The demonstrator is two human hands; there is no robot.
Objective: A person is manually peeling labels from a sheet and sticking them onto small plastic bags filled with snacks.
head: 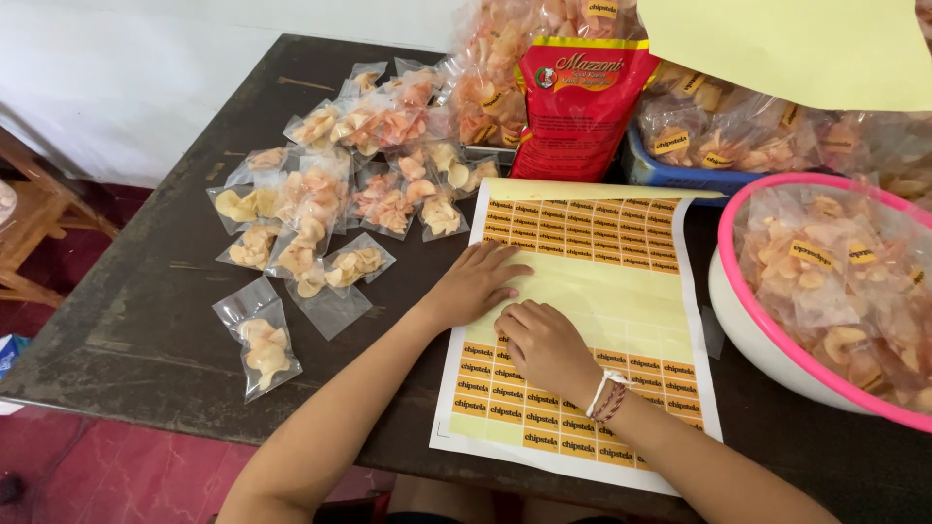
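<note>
While both hands sit on the sticker sheet [592, 320], I can't say either one has a real grip on anything. My right hand [546, 344] is curled, knuckles up, fingertips pressed down at the edge where the bare yellow backing meets the lower rows of orange stickers; whether it's pinching a sticker I can't tell, the fingers hide it. My left hand [476, 281] lies flat and open, palm down, on the left side of the sheet, just beside the right one. There's a red and white string bracelet [608, 393] on the right wrist.

The sheet lies flat on the dark desk [146, 320], orange stickers at the top and bottom, an emptied yellow band across the middle. Left of it is a scatter of small clear bags of crackers [330, 184], one bag [260, 340] lying apart near the desk edge. Behind the sheet stands a red packet [578, 102], next to a blue tray [670, 175] of labelled bags. On the right there's a white bowl with a pink rim [752, 335] full of bags that already have stickers.
</note>
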